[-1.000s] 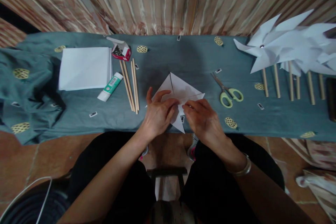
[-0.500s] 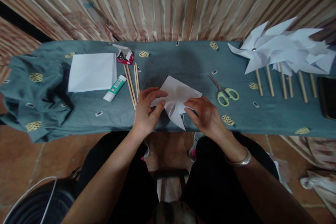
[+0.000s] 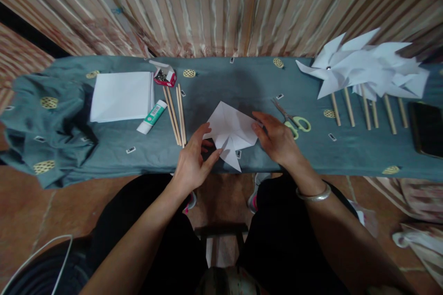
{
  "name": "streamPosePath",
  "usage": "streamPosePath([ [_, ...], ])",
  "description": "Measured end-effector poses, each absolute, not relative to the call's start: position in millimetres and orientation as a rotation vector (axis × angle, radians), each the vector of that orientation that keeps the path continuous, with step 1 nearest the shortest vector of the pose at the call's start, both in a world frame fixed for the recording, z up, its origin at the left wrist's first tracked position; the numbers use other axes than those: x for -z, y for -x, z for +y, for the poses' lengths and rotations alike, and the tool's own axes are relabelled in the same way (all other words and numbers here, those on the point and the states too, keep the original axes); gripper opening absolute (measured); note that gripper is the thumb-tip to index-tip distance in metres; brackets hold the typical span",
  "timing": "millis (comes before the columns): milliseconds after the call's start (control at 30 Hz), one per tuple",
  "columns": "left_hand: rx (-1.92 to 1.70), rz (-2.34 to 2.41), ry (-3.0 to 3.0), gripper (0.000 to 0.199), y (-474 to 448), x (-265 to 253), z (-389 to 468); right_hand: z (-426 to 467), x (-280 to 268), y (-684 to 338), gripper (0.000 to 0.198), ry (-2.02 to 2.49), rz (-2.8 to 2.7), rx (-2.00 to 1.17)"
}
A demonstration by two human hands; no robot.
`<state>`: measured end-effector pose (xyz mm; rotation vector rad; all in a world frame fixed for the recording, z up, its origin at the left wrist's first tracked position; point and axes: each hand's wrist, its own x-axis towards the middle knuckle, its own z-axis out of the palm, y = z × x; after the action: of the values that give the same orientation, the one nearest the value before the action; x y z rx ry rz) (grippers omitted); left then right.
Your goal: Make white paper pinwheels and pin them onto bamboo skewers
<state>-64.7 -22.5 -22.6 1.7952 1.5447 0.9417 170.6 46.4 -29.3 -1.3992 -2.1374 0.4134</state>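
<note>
L hand (image 3: 192, 159) loosely open at L corner of white paper (image 3: 235, 122); R hand (image 3: 278, 140) at its R corner, can't tell if pinching. Paper's on tbl cloth (image 3: 114, 154), btwn sticks (image 3: 175, 117) & scissors (image 3: 302, 124). Pinwheels (image 3: 367, 67) far R.

"How is the paper sheet (image 3: 236, 119) looking?"
"It's showing plain white with creases, lying between the left grip (image 3: 194, 160) and the right grip (image 3: 278, 142)."
"And its corners?"
"Two are reaching toward the grips' fingers, one is pointing away beyond both, and a pointed flap is tapering nearward, right of the left thumb."
</note>
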Motion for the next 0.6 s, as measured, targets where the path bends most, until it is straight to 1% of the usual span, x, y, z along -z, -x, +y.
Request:
streamPosePath([
  [233, -1.047, 1.502, -1.745, 0.055, 66.4, 29.3, -9.0, 30.2, 16.3, -181.0, 0.038, 1.525, -2.083, -0.548],
  [433, -1.147, 1.489, -1.651, 0.052, 64.4, 36.0, 13.1, 28.0, 19.3, -188.5, 0.039, 1.485, -2.09, -0.454],
  [600, -1.216, 1.457, -1.713, 0.045, 60.5, 35.3, 21.9, 42.7, 26.2, -182.1, 0.042, 1.441, -2.117, -0.503],
])
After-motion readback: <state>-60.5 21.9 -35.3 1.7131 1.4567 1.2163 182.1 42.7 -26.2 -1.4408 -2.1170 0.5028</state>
